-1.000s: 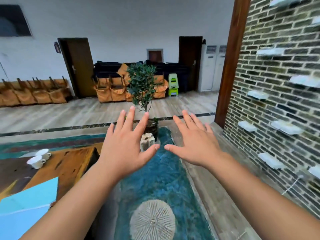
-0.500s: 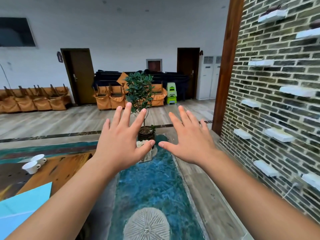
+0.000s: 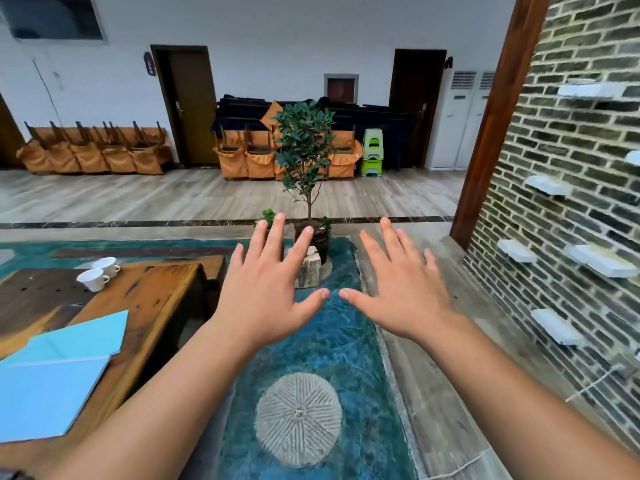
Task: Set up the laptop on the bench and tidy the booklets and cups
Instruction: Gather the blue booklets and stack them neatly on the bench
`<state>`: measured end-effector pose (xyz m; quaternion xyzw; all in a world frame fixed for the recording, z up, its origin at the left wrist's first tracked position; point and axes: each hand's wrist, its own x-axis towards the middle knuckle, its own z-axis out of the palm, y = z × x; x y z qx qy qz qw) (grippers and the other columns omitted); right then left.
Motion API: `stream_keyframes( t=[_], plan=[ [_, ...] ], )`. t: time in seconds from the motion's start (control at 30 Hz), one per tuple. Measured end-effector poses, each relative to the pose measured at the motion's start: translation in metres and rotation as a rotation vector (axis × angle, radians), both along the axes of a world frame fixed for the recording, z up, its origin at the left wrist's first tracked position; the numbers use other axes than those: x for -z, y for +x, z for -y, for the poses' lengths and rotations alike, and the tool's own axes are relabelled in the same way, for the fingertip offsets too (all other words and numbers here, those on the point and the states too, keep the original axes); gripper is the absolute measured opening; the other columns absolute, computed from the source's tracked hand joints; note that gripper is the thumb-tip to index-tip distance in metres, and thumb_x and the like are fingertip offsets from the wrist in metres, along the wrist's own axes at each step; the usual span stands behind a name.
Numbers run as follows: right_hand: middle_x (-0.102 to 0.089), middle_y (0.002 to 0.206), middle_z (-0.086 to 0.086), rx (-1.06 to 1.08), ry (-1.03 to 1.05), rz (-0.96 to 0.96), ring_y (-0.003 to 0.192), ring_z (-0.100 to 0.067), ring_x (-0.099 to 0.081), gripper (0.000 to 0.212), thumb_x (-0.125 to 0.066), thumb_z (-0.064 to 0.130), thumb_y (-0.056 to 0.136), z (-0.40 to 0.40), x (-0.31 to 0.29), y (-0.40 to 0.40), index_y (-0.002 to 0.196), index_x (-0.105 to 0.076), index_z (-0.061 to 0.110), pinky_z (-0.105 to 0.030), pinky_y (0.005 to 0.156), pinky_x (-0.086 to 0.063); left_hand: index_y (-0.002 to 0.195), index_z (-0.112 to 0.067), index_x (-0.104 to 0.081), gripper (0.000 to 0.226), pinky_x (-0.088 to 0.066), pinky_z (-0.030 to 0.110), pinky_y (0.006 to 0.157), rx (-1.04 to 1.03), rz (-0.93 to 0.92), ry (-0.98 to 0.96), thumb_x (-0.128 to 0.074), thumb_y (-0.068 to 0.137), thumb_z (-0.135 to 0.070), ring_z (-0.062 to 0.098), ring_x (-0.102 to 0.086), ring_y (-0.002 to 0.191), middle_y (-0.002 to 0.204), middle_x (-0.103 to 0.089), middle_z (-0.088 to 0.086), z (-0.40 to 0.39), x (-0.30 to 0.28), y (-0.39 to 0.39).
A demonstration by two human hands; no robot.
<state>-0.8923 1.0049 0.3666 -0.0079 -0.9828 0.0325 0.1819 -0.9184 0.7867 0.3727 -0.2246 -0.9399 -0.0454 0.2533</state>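
My left hand (image 3: 266,289) and my right hand (image 3: 398,285) are stretched out in front of me, palms down, fingers spread, holding nothing, thumbs almost touching. They hover over a teal floor strip, to the right of the wooden bench (image 3: 152,299). Two light-blue booklets (image 3: 59,368) lie overlapping on the bench's near left part. Two white cups (image 3: 98,273) stand together at the bench's far end. No laptop is visible.
A round stone disc (image 3: 298,419) sits in the teal strip below my hands. A potted small tree (image 3: 306,161) and a stone block (image 3: 309,268) stand beyond my fingers. A brick wall (image 3: 571,188) with white ledges and a wooden post (image 3: 498,116) close the right side.
The view has tilted and shifted, so more of the bench and booklets shows at the left. Both hands stay spread and empty, held slightly wider apart.
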Motion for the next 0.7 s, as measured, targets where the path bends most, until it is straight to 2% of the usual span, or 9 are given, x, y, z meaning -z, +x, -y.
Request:
stream_keyframes(
  t=[0.37,0.7],
  plan=[
    [0.018,0.165,0.004,-0.038,-0.031,0.101,0.153,-0.020,0.006,0.099,-0.032,0.085,0.073,0.016,0.033,-0.033,0.153,0.006,0.040,-0.055,0.120,-0.012,0.154,-0.037,-0.002,0.090,-0.021,0.056,0.115,-0.046,0.101,-0.035,-0.021,0.078,-0.080,0.031,0.000,0.151,0.165,0.002,0.008,0.024,0.033,-0.027],
    [0.019,0.165,0.003,0.013,-0.030,0.167,0.153,-0.020,0.007,0.099,-0.039,0.082,0.077,0.048,0.062,-0.108,0.154,0.006,0.038,-0.054,0.120,-0.009,0.154,-0.037,-0.003,0.090,-0.017,0.057,0.115,-0.039,0.159,-0.066,-0.021,0.078,-0.082,0.032,0.002,0.151,0.165,0.003,0.008,0.056,0.063,-0.116]
  ],
)
